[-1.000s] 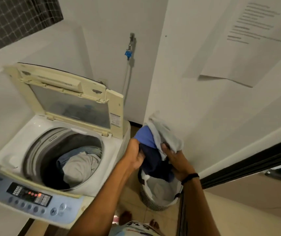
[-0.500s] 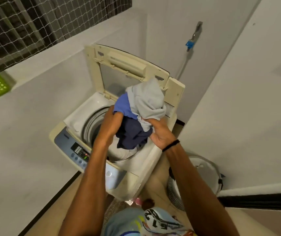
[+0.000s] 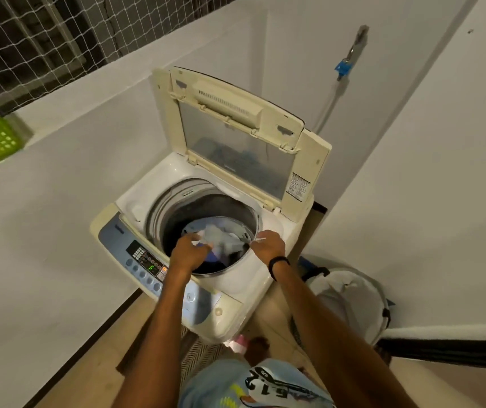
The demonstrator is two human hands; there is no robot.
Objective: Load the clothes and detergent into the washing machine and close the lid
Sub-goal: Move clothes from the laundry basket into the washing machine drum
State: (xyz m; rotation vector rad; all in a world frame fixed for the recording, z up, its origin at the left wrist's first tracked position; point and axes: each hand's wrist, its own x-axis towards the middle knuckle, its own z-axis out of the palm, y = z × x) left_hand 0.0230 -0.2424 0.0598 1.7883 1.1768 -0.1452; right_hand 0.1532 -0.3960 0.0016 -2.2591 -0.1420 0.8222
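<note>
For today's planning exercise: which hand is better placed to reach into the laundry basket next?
Right, probably. The right hand hovers at the right edge of the washing machine's opening, and the laundry basket stands beside the machine on that side; the left hand would cross the body.

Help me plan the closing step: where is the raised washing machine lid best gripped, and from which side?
Grip the lid at its top free edge, by the cream bar above the window. It stands raised, hinged at the back of the washing machine, inner face toward the person. So come from the front, over the drum, and probably pull forward and down.
</note>
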